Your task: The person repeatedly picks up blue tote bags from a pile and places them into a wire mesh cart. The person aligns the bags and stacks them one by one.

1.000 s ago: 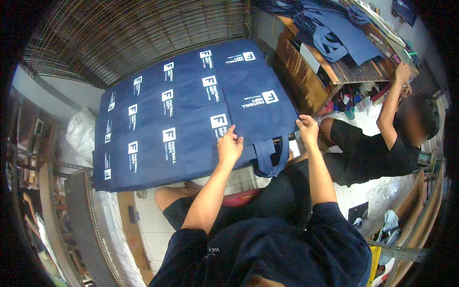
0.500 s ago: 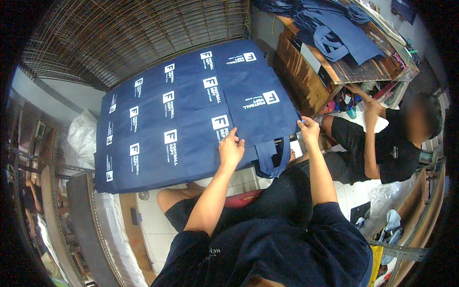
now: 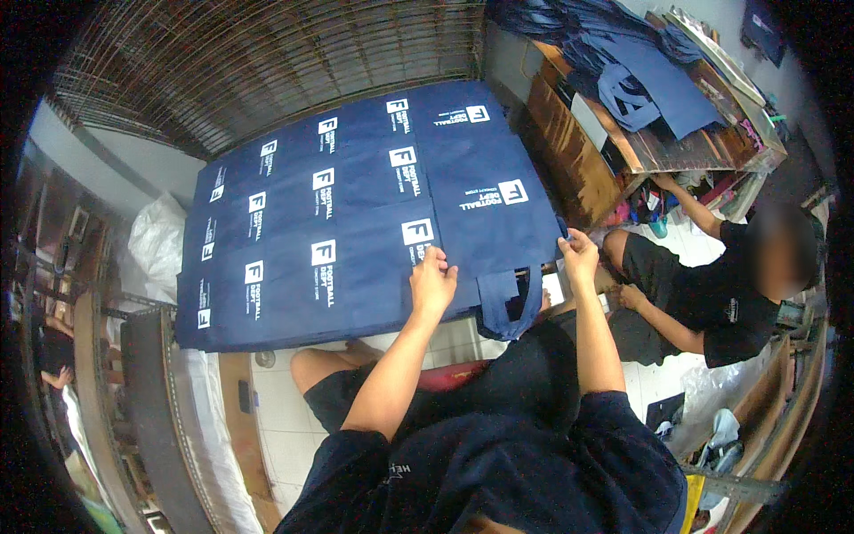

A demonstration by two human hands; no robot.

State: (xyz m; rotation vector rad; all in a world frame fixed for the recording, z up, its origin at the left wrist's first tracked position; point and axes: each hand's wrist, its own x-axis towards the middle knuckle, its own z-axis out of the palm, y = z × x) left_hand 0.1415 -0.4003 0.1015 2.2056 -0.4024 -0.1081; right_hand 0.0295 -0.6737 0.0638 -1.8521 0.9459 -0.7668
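Observation:
A wide layer of dark blue fabric [image 3: 374,285] with rows of white prints lies spread in front of me. Over its right part lies a dark blue fabric bag [image 3: 480,231], its loop handle [image 3: 536,307] hanging off the near edge. My left hand [image 3: 434,283] rests on the fabric by the bag's left edge, fingers bent and thumb apart. At the bag's near right corner, my right hand [image 3: 580,258] pinches the fabric edge between thumb and fingers. A tiny blue spot shows at those fingertips, too small to name.
To the right, another person [image 3: 712,289] sits by a wooden cabinet [image 3: 574,151] heaped with blue fabric pieces [image 3: 632,62]. Behind the spread fabric stands a wire rack [image 3: 267,71]. A clear plastic bag [image 3: 158,236] and metal shelving [image 3: 151,383] are at left.
My left index finger, stretched out before, is now more bent. My right hand keeps its pinch on the edge. The other person's near hand has come down in front of their legs.

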